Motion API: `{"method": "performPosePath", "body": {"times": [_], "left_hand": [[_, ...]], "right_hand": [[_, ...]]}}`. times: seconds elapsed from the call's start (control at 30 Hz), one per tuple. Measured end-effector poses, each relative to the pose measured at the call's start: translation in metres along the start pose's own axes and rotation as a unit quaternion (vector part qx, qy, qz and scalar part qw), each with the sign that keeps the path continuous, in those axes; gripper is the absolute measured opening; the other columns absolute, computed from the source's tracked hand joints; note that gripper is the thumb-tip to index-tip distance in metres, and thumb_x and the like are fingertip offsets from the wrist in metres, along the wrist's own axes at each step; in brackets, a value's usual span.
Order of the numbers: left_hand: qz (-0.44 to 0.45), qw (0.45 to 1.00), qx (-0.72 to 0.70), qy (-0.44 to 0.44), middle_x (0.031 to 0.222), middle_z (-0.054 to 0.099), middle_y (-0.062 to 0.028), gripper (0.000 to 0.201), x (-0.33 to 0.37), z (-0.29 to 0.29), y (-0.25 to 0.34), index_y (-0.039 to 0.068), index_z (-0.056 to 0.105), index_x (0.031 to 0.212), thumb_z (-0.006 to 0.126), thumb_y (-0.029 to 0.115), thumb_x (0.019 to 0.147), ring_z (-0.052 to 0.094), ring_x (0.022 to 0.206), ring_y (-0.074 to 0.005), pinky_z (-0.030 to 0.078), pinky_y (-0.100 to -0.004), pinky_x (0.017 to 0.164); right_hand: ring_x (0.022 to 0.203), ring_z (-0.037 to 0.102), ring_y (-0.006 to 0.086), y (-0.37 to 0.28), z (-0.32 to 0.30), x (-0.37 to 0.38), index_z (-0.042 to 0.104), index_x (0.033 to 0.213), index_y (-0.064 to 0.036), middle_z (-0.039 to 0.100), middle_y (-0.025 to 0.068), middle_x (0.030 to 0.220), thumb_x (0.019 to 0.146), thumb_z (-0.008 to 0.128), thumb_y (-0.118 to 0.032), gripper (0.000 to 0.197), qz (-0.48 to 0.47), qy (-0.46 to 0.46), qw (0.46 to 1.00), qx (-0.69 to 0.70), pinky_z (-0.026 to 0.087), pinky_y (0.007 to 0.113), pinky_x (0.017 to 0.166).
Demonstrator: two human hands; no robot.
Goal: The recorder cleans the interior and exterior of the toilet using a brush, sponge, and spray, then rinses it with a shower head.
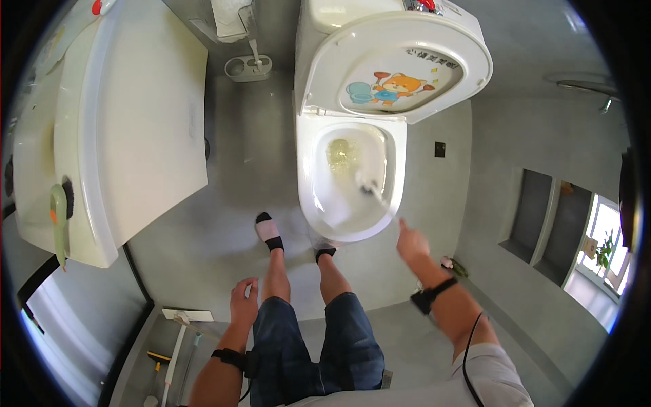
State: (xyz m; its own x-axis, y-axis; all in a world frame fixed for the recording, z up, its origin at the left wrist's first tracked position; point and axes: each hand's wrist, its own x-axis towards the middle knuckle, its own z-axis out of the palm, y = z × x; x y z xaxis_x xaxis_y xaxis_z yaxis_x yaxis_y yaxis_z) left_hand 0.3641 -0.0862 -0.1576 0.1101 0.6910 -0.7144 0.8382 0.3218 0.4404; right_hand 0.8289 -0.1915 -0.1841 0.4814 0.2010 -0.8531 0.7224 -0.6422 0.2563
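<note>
My right hand [412, 243] is closed round the thin white handle of a toilet brush [385, 204], its forefinger lying along the handle. The brush's head, smeared by motion, is inside the toilet bowl [313, 203], near the right inner wall. Yellowish water lies at the back of the bowl. The toilet lid [332, 51], with a cartoon animal sticker on its inner side, stands raised. My left hand [244, 300] hangs beside my left thigh, fingers loosely bent and a little apart, with nothing visible in it.
At left is a white washbasin cabinet [149, 129] with a green-handled brush [59, 220] on its edge. A white holder [236, 76] stands on the floor left of the tank. Long-handled cleaning tools [175, 353] lean at lower left. Wall niches [532, 214] are at right.
</note>
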Motion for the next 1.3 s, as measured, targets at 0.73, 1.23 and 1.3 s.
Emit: {"method": "performPosePath", "body": {"times": [0.73,1.23,1.3], "left_hand": [[0.019,0.999,-0.038,0.001,0.117,0.070,-0.0122,0.024,-0.005,0.001,-0.001,0.012,0.072,0.115,0.062,0.028,0.100,0.060,0.115,-0.0337,0.047,-0.0422,0.098],[0.029,0.999,0.031,-0.020,0.114,0.073,-0.0138,0.028,0.005,-0.022,-0.028,0.008,0.073,0.116,0.060,0.029,0.102,0.067,0.112,-0.0305,0.048,-0.0384,0.100],[0.041,0.998,0.038,-0.025,0.113,0.073,-0.0137,0.028,0.008,-0.018,-0.029,0.008,0.073,0.116,0.060,0.029,0.103,0.067,0.111,-0.0305,0.048,-0.0383,0.099]], "right_hand": [[0.123,0.061,0.0423,-0.080,0.076,0.017,0.047,0.148,0.0008,0.064,0.0274,0.130,0.097,0.049,-0.003,0.051,0.039,0.226,0.833,0.504,0.047,0.042,0.104],[0.107,0.068,0.0426,-0.119,-0.010,-0.055,0.022,0.163,-0.0132,0.068,0.0279,0.113,0.097,0.042,-0.007,0.069,-0.155,-0.020,0.977,0.143,0.053,0.052,0.093],[0.107,0.069,0.0405,-0.064,0.006,-0.055,0.020,0.164,-0.0217,0.069,0.0240,0.114,0.098,0.041,-0.008,0.070,-0.160,-0.065,0.983,0.067,0.055,0.052,0.091]]}}
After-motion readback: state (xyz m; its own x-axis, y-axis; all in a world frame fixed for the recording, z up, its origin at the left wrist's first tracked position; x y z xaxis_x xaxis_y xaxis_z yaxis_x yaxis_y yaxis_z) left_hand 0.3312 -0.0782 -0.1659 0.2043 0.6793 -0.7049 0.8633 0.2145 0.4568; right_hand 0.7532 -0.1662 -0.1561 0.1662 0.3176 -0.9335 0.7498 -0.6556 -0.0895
